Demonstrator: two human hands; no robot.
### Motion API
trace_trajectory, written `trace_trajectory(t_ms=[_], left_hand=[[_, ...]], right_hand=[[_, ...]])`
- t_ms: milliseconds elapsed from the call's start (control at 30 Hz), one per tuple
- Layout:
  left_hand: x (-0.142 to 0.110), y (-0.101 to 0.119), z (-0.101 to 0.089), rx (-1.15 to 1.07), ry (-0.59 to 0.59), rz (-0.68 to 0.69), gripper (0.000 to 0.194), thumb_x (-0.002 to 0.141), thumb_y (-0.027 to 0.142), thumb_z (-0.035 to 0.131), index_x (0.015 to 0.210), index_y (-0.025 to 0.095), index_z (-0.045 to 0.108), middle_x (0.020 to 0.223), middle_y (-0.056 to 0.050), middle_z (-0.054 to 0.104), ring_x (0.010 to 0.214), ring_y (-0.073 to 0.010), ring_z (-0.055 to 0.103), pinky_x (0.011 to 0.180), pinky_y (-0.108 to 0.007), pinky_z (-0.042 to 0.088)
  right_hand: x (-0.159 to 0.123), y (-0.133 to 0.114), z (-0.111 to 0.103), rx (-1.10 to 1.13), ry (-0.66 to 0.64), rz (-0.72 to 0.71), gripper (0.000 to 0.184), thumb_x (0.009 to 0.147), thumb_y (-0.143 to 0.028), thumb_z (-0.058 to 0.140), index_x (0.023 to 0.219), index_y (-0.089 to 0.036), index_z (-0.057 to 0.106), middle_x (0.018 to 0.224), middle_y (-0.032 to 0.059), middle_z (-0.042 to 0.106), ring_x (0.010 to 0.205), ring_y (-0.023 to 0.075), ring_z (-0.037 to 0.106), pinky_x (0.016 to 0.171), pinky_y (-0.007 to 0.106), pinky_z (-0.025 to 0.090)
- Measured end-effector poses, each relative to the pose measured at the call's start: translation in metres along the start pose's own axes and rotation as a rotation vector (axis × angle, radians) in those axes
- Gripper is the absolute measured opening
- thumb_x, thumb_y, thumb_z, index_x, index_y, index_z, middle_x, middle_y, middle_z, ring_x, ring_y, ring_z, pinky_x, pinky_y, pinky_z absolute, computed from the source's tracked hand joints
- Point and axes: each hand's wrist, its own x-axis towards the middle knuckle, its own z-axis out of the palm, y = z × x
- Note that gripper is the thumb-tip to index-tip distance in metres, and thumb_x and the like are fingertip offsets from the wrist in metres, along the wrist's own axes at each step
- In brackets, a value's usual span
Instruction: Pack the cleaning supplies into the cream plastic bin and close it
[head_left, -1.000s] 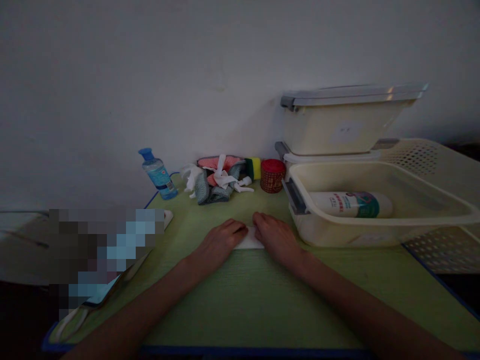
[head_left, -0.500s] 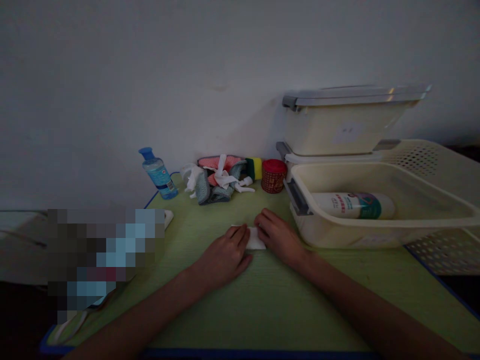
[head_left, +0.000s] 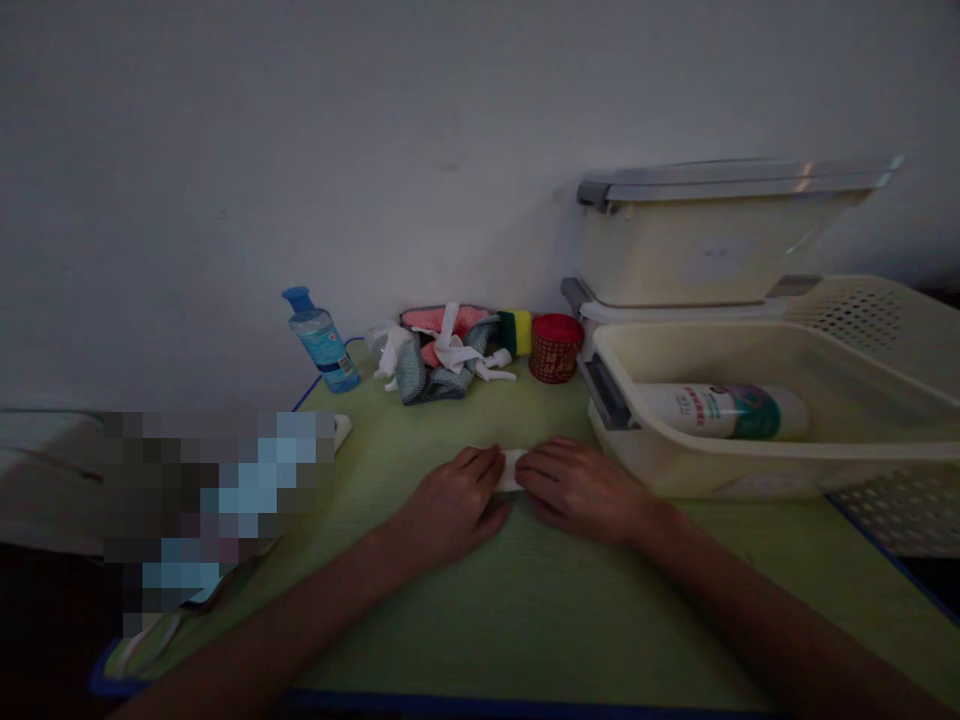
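A small folded white tissue (head_left: 511, 471) lies on the green tabletop, and only its middle part shows between my hands. My left hand (head_left: 463, 503) covers its left end, fingers together and pressing on it, thumb lower on the table side. From the other side my right hand (head_left: 574, 488) grips the right end, its curled fingers laid over the edge. The fingertips of both hands are close together, with a narrow strip of white between them. What lies beneath the fingers is hidden.
Right of my hands stands a cream basket (head_left: 750, 470) holding a white spray can (head_left: 720, 411); lidded boxes (head_left: 675, 250) are stacked behind. At the back are a red-lidded tub (head_left: 556, 348), a sponge (head_left: 517, 332), crumpled cloths (head_left: 435, 375) and a blue bottle (head_left: 322, 345). A blurred-out object (head_left: 240, 510) lies left.
My right hand has come down toward me and lies flatter, covering more of the tissue's right side. My left hand stays nearly in place. The view has shifted slightly.
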Motion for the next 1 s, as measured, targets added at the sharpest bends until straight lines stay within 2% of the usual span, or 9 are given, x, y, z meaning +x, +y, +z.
trace_trajectory(t_ms=[133, 333, 467, 567, 667, 767, 900, 1000], left_hand=[[0.003, 0.0, 0.002, -0.062, 0.044, -0.105, 0.031, 0.079, 0.018, 0.053, 0.108, 0.007, 0.057, 0.109, -0.013, 0.063, 0.098, -0.0231, 0.057, 0.085, -0.037, 0.049], [0.006, -0.01, 0.009, -0.203, 0.092, -0.217, 0.03, 0.08, 0.006, 0.047, 0.106, 0.012, 0.06, 0.099, -0.01, 0.066, 0.093, -0.0201, 0.059, 0.082, -0.035, 0.049], [0.007, -0.01, 0.002, -0.452, 0.129, -0.299, 0.028, 0.082, 0.009, 0.043, 0.101, 0.015, 0.062, 0.095, -0.007, 0.067, 0.087, -0.0183, 0.06, 0.081, -0.032, 0.046], [0.009, -0.003, -0.008, -0.713, 0.064, -0.416, 0.02, 0.08, 0.018, 0.048, 0.089, 0.016, 0.065, 0.079, -0.002, 0.067, 0.072, -0.0158, 0.059, 0.068, -0.026, 0.044], [0.009, 0.005, -0.015, -1.046, -0.059, -0.574, 0.015, 0.072, 0.026, 0.057, 0.074, 0.013, 0.064, 0.063, 0.001, 0.061, 0.057, -0.0129, 0.053, 0.054, -0.021, 0.038], [0.007, 0.01, -0.018, -1.33, -0.147, -0.67, 0.02, 0.065, 0.029, 0.064, 0.072, 0.011, 0.064, 0.062, 0.0, 0.061, 0.057, -0.012, 0.052, 0.054, -0.021, 0.036], [0.003, 0.011, -0.02, -1.468, -0.187, -0.735, 0.023, 0.06, 0.03, 0.068, 0.072, 0.011, 0.064, 0.068, -0.002, 0.063, 0.062, -0.0129, 0.054, 0.061, -0.023, 0.037], [0.001, 0.008, -0.017, -1.51, -0.22, -0.756, 0.024, 0.059, 0.029, 0.07, 0.072, 0.01, 0.063, 0.066, -0.001, 0.063, 0.063, -0.0129, 0.054, 0.061, -0.023, 0.037]], right_hand=[[-0.002, 0.001, 0.004, 0.029, 0.101, 0.035, 0.008, 0.08, -0.013, 0.051, 0.082, -0.014, 0.059, 0.074, 0.0044, 0.063, 0.069, 0.0166, 0.057, 0.067, 0.029, 0.044], [0.001, 0.001, 0.008, 0.199, 0.27, 0.181, 0.012, 0.081, -0.012, 0.048, 0.088, -0.015, 0.057, 0.076, 0.0043, 0.065, 0.069, 0.0153, 0.059, 0.066, 0.027, 0.046], [0.007, -0.002, 0.006, 0.407, 0.427, 0.31, 0.009, 0.081, -0.014, 0.048, 0.086, -0.016, 0.056, 0.076, 0.0037, 0.063, 0.07, 0.0142, 0.059, 0.065, 0.025, 0.046], [0.01, -0.006, -0.001, 0.589, 0.48, 0.43, 0.008, 0.079, -0.017, 0.049, 0.085, -0.017, 0.054, 0.074, 0.0019, 0.061, 0.067, 0.0123, 0.057, 0.061, 0.023, 0.045], [0.012, -0.009, -0.008, 0.726, 0.458, 0.508, 0.011, 0.077, -0.019, 0.048, 0.087, -0.018, 0.053, 0.072, 0.0012, 0.059, 0.064, 0.0119, 0.055, 0.059, 0.023, 0.044], [0.014, -0.01, -0.012, 0.846, 0.359, 0.558, 0.015, 0.077, -0.021, 0.047, 0.091, -0.017, 0.052, 0.072, 0.0011, 0.057, 0.062, 0.0116, 0.052, 0.057, 0.023, 0.043], [0.014, -0.009, -0.011, 0.988, 0.061, 0.572, 0.019, 0.08, -0.032, 0.049, 0.074, -0.014, 0.052, 0.061, -0.0012, 0.05, 0.053, 0.0095, 0.044, 0.046, 0.02, 0.034], [0.014, -0.008, -0.01, 1.081, -0.022, 0.576, 0.029, 0.081, -0.037, 0.049, 0.064, -0.015, 0.049, 0.055, -0.0034, 0.043, 0.05, 0.0075, 0.039, 0.043, 0.019, 0.029]])
